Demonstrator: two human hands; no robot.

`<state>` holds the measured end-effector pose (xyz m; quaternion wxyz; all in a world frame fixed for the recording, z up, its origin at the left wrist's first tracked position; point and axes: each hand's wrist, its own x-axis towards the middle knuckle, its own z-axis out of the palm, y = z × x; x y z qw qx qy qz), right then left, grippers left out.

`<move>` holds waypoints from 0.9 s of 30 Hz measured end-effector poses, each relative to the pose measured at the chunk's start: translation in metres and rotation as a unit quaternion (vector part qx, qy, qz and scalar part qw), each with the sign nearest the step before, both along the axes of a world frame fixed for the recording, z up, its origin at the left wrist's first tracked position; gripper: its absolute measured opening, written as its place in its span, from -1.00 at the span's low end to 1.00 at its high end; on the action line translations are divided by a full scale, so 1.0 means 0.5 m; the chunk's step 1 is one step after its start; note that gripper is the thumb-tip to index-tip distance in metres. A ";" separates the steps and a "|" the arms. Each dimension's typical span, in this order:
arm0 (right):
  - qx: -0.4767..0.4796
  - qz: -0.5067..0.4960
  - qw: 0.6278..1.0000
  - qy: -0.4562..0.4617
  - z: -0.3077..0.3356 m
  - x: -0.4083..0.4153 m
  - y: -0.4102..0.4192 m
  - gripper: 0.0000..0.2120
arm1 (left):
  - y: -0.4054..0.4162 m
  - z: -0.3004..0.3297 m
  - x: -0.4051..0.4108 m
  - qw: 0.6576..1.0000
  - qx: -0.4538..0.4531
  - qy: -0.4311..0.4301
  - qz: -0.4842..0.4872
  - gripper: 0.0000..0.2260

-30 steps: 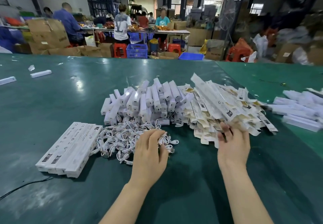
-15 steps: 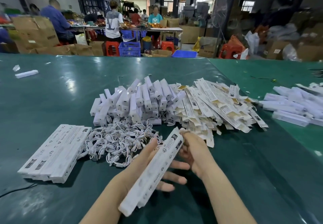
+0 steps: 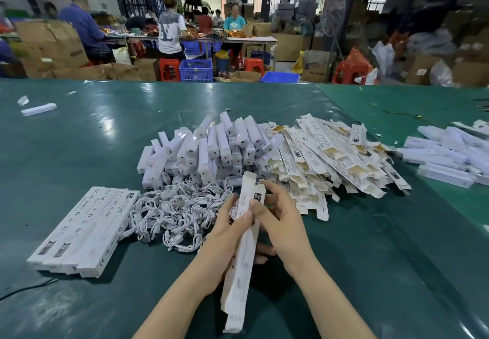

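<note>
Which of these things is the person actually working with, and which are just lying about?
In the job: long carton, gripped by left hand and right hand; flat cartons; white devices; cable coils; closed boxes.
Lying about: lone box; paper scrap; black cord.

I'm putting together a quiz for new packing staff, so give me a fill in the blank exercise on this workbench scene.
The left hand and right hand hold one long carton over the ____ table.
The tangled white cables lie to the ____ of both hands.
The flat cartons are heaped to the ____ of the white plastic units.
Missing words: green; left; right.
</note>
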<state>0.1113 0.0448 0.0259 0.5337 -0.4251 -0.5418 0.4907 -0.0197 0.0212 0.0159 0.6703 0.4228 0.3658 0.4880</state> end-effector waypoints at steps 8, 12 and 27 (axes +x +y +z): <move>0.001 0.057 0.998 -0.039 0.003 0.004 -0.004 -0.83 | 0.001 -0.001 0.002 0.994 0.054 0.090 0.014 -0.70; 0.007 0.067 0.996 -0.066 -0.004 0.003 -0.008 -0.88 | 0.009 -0.009 -0.002 0.996 0.023 0.080 0.019 -0.78; -0.107 0.020 0.994 0.019 0.011 0.002 -0.005 -0.83 | 0.008 -0.008 -0.002 0.995 0.010 0.068 -0.066 -0.89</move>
